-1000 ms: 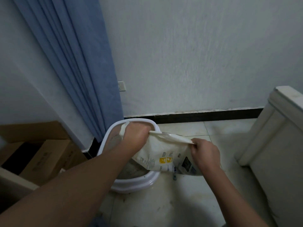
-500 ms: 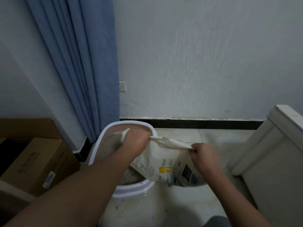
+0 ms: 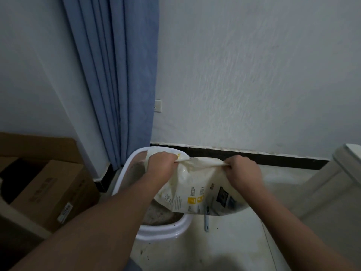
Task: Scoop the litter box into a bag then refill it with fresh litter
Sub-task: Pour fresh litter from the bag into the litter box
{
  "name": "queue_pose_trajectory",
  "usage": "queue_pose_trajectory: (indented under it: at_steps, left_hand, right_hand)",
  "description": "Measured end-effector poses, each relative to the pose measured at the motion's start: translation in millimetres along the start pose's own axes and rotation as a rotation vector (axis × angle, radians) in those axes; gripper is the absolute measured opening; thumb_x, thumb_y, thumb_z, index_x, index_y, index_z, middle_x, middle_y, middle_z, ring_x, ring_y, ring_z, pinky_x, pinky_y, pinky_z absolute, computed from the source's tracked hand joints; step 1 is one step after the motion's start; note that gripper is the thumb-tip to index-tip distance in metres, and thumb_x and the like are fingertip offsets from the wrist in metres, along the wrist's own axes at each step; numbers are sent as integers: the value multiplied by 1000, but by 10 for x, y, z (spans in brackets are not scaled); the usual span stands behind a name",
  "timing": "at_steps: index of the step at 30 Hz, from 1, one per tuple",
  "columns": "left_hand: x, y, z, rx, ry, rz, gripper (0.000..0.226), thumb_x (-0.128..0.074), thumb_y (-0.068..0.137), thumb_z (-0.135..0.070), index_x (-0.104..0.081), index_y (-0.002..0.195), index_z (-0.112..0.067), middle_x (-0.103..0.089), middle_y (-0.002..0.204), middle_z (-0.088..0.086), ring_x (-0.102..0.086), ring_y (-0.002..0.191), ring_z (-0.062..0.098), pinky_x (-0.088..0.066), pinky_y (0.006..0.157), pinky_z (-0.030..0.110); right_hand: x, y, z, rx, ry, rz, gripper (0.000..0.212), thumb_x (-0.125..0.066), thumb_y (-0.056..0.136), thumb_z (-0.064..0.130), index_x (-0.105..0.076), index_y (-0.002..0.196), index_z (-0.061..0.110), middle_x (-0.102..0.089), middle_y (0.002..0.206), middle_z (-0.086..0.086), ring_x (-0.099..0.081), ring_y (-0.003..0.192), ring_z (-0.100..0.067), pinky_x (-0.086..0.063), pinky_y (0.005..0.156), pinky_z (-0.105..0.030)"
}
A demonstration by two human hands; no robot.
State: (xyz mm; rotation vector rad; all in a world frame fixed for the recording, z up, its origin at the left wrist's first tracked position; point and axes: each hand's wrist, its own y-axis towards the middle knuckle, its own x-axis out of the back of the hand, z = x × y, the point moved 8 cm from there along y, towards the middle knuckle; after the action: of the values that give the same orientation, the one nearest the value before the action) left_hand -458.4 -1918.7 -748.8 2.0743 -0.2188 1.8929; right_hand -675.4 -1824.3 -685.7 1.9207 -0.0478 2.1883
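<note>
Two hands (image 3: pixel 162 165) (image 3: pixel 243 173), one litter bag (image 3: pixel 197 190), one litter box (image 3: pixel 125 173), two cardboard boxes (image 3: pixel 52 192) (image 3: pixel 39 145), one curtain (image 3: pixel 121 75), one wall socket (image 3: pixel 158 105)

Just one view here, a wide-angle head cam looking forward and down past both forearms toward the floor (image 3: pixel 224 249) and the wall (image 3: pixel 244 75). It sits close over the hands, so the edges bend.

White wall (image 3: pixel 254 75), blue curtain (image 3: pixel 117 75), tiled floor (image 3: pixel 224 247).
</note>
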Motion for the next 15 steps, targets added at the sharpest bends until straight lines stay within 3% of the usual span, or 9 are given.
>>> queue_pose_trajectory:
  at_steps: [9,12,15]
  left_hand:
    - [-57,-48,87,34,-117,19,27,-49,98,-38,-66,114,-24,-67,114,0,-63,105,21,-43,82,32]
    - [5,-64,74,10,-187,-21,30,-53,96,-43,-67,119,-32,-68,116,-2,-63,106,22,-49,92,37]
    - [-53,-62,51,-22,-231,18,31,-55,97,-40,-68,121,-25,-67,119,2,-61,111,23,-44,102,39]
  right_hand:
    - [-40,28,77,-17,-70,80,21,-52,90,20,-71,94,27,-69,86,2,-64,78,-22,-42,62,-28]
    - [-56,16,76,-19,-76,90,20,-52,91,22,-70,93,27,-69,83,2,-63,74,-21,-41,60,-27]
    - [-105,-11,40,-40,-85,110,19,-52,89,20,-70,86,25,-66,76,3,-62,70,-20,-38,54,-25]
